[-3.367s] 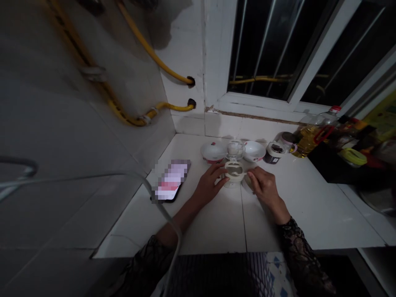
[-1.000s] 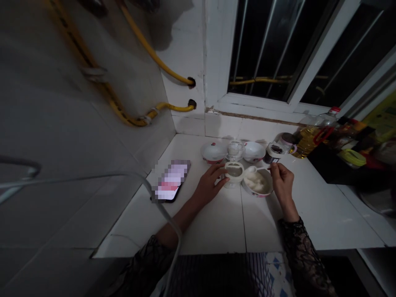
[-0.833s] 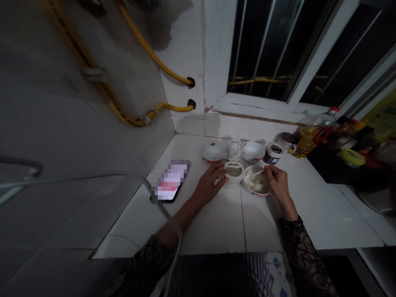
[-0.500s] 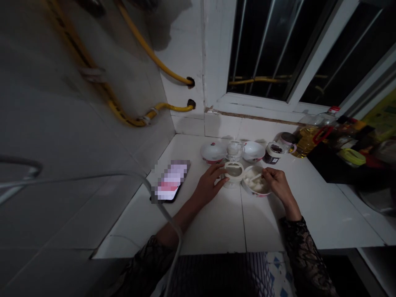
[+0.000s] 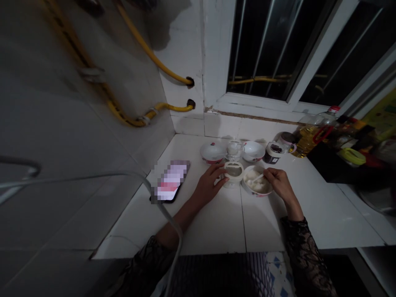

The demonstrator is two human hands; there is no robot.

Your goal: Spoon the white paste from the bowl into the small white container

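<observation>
My left hand [image 5: 210, 184] has its thumb and fingers around the left side of a pale round container [image 5: 233, 181], steadying it on the counter. This container has a wide ring-like rim and a greyish inside. Pinched in my right hand [image 5: 278, 181] is a white spoon [image 5: 259, 177], its tip down in a bowl [image 5: 257, 194] with a red-patterned outside. White, lumpy food [image 5: 252, 183] lies in that bowl, around the spoon's tip. Bowl and container stand side by side, very close together.
Behind them stand a flower-patterned bowl [image 5: 213, 153], a clear cup [image 5: 234, 149], a white bowl [image 5: 253, 152] and a dark-labelled jar [image 5: 273, 153]. A phone [image 5: 170, 181] lies left. An oil bottle [image 5: 306, 138] stands right. A grey cable [image 5: 167, 214] crosses the left foreground.
My right hand has shifted slightly to the right with the spoon, and the spoon lies at a somewhat different angle in the food. My left hand stays at the container.
</observation>
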